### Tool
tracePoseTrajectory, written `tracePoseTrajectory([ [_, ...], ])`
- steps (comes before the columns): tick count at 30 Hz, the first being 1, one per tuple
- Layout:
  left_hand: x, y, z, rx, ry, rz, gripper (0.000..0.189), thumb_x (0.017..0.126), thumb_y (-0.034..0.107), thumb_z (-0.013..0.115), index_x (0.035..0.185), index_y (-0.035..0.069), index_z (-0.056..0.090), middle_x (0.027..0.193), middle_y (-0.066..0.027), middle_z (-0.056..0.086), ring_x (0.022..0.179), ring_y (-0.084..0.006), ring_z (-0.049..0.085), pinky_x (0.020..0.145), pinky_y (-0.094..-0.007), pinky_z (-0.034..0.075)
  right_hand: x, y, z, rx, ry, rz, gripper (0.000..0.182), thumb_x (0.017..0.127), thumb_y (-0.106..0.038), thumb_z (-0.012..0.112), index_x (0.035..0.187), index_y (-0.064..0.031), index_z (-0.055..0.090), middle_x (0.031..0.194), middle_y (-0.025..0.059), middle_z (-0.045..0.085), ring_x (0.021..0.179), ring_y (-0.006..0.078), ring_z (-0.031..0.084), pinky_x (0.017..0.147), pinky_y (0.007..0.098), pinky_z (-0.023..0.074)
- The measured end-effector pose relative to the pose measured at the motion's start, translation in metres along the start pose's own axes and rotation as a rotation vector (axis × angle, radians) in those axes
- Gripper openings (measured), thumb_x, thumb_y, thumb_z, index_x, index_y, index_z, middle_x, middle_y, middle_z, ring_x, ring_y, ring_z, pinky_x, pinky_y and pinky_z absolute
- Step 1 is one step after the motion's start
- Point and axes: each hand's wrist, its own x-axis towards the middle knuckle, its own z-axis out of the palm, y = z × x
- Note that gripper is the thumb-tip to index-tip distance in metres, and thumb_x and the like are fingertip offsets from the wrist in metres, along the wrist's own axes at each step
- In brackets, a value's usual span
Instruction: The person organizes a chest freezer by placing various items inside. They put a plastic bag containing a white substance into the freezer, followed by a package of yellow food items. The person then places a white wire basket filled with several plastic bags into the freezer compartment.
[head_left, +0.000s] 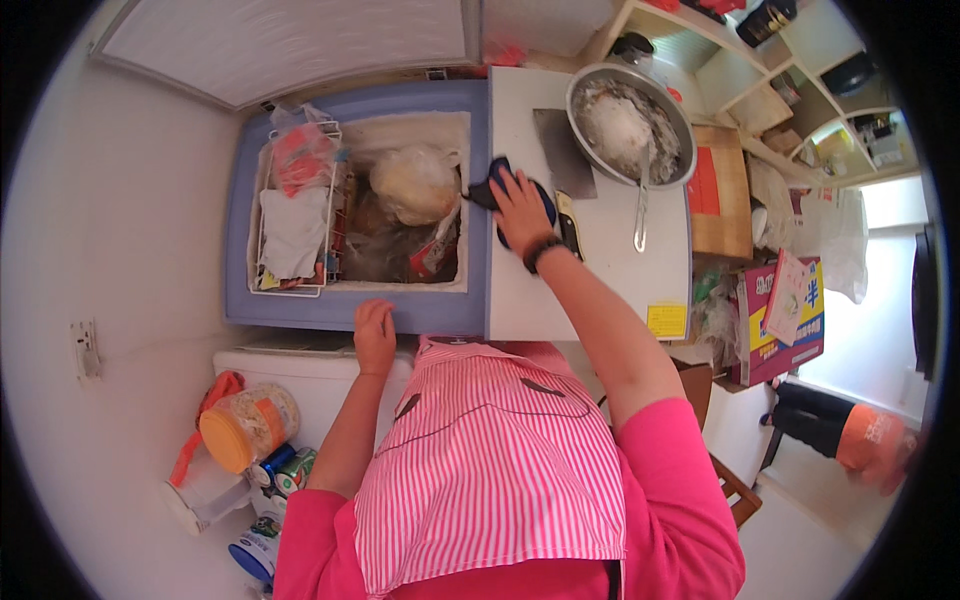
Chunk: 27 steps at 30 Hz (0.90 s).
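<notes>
My right hand (517, 208) lies over a dark blue and black cloth item (489, 196), perhaps a glove, on the white freezer lid panel (622, 292). Whether its fingers grip the fabric is not clear. My left hand (374, 335) is at the front of the freezer's blue rim (300, 311), fingers slightly curled, with nothing in it. In the open chest freezer, a clear plastic bag of pale food (415, 184) lies on other bagged items. A white wire basket (327, 281) holds a red bag (302, 156) and a white bag (294, 231).
A cleaver (564, 150) and a metal bowl (576, 120) of pale, wet-looking contents with a ladle (641, 217) are on the lid panel. Jars (225, 442) and cans (296, 469) stand lower left. Cardboard boxes (780, 322) and shelves (802, 90) are right. Another person (817, 424) is at far right.
</notes>
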Motion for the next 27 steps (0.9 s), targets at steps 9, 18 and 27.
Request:
tracePoseTrajectory([
  [9,-0.002,0.001,-0.009,-0.045,0.051,-0.038,0.014,0.076,0.003,0.057,0.090,0.004,0.062,0.096,-0.0119,0.059,0.098,-0.0304,0.054,0.087,-0.0389,0.044,-0.127,-0.075,-0.067,0.244,-0.431,-0.311,0.055,0.076,-0.015,0.064,0.128,-0.0075,0.047,0.141,0.0101,0.035,0.133,0.0306,0.028,0.108,0.0439,0.0251],
  [18,-0.010,0.000,-0.035,0.015,0.336,-0.155,0.011,0.083,0.005,0.054,0.090,0.003,0.062,0.096,-0.0115,0.059,0.096,-0.0295,0.053,0.086,-0.0378,0.042,-0.094,-0.075,-0.038,0.151,-0.303,-0.242,0.060,0.071,-0.006,0.067,0.128,-0.0112,0.049,0.140,0.0065,0.037,0.131,0.0306,0.030,0.105,0.0426,0.0297],
  [27,-0.044,-0.010,-0.058,-0.085,0.500,-0.405,0.019,0.092,0.011,0.044,0.092,0.002,0.060,0.099,-0.0123,0.058,0.097,-0.0272,0.053,0.089,-0.0348,0.040,-0.050,-0.079,-0.004,0.112,-0.185,-0.219,0.051,0.075,-0.007,0.063,0.124,-0.0139,0.052,0.133,0.0033,0.045,0.128,0.0282,0.035,0.103,0.0428,0.0302],
])
